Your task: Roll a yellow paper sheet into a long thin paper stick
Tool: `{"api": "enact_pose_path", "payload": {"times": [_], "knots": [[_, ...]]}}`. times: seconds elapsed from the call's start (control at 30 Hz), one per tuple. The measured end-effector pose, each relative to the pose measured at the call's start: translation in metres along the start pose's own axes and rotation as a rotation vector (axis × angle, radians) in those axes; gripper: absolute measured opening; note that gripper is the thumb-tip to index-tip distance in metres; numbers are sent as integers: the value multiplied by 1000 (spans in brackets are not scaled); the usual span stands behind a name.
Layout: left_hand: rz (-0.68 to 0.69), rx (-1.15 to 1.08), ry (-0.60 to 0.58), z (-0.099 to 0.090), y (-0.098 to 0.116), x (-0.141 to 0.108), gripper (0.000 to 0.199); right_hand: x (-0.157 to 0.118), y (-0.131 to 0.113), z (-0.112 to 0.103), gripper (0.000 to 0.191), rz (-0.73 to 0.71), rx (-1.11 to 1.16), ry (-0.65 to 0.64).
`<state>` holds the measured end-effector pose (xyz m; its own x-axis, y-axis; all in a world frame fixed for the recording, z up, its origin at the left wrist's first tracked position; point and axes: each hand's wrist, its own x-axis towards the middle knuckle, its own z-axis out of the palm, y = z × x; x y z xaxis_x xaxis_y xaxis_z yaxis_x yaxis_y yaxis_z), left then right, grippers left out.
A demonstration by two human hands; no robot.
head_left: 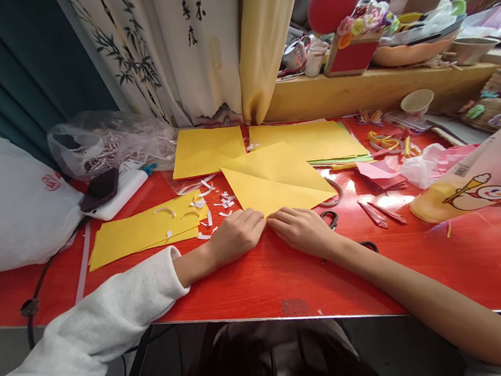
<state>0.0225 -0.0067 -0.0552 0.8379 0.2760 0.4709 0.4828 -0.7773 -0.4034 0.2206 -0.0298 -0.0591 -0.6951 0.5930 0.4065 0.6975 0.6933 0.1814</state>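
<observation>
A sheet of yellow paper [276, 179], creased or folded across its middle, lies in front of me on the red table. My left hand [241, 235] pinches its near edge at the left. Close beside it, my right hand [301, 230] grips the same edge, fingers pressed together and thumb hidden. Under and behind the far part of this sheet lie another yellow sheet [207, 147] and a stack of coloured paper [308, 139] with yellow on top. Partly behind my right hand is a pair of scissors [329, 221] with dark handles.
Yellow paper strips [133, 231] and white paper scraps [209, 218] lie left of my hands. A phone [99, 190] rests on a white box farther left. To the right stand a drink cup [476, 180] and pink paper pieces [380, 173]. The table edge [265, 318] runs nearest me.
</observation>
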Motion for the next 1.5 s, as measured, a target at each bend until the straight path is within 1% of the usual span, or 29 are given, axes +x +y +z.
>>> {"api": "enact_pose_path", "payload": {"times": [0.17,0.37,0.57,0.87,1.13,1.27,1.37,1.5], "knots": [[-5,-2,-8,2,-1,0,11,0,0,0,20,0,-6,8],[3,26,27,1,0,1,13,0,0,-1,21,-3,5,6],[-21,58,17,0,0,2,13,0,0,0,20,-4,18,-3],[4,43,55,-2,0,2,14,0,0,-1,21,-3,18,-18],[23,24,42,0,1,1,13,0,0,-1,22,-3,14,-16],[25,8,-8,0,0,0,15,0,0,-1,22,2,17,-21],[9,4,-35,0,-1,0,14,0,1,-1,20,12,19,-21],[-62,35,2,0,-1,1,12,0,1,-1,20,14,12,-6]]}}
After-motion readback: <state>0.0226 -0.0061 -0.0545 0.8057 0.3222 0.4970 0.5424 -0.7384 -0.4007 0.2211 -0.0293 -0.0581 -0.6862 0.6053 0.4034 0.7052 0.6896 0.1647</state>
